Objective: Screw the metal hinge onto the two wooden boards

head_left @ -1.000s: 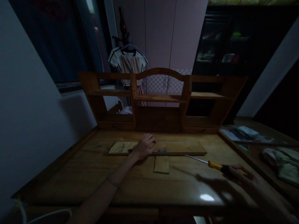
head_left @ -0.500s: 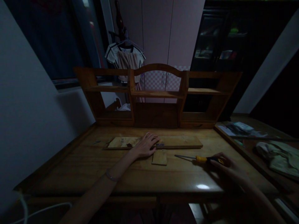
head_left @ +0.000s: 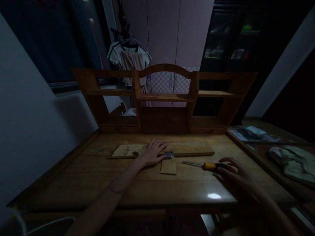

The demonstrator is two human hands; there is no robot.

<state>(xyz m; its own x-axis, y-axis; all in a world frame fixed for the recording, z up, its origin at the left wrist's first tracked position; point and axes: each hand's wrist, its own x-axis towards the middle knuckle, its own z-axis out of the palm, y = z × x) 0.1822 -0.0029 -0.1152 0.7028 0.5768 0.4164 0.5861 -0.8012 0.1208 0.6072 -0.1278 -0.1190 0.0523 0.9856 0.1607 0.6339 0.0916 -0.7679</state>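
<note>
My left hand [head_left: 153,153] lies with its fingers stretched over a long, rough-ended wooden board [head_left: 192,148] on the desk. By its thumb, a small metal hinge [head_left: 169,155] bridges the board's near edge and a small square wood piece [head_left: 168,167]. To the right, a screwdriver [head_left: 209,166] with a yellow and black handle rests on the desktop, its shaft pointing left. My right hand [head_left: 233,168] is around the handle end with thumb and forefinger apart; the other fingers are partly hidden in shadow.
The wooden desk [head_left: 137,186] has a shelf unit [head_left: 164,97] along its back. A thin metal item [head_left: 99,150] lies at the left. Folded cloth [head_left: 294,164] and papers [head_left: 242,135] are on a surface to the right. A white cable [head_left: 51,221] runs at lower left.
The hinge now spans down over the top of the small wood piece, where a hole showed before. My right fingers have loosened from the screwdriver, which has shifted slightly left. My left hand stays put.
</note>
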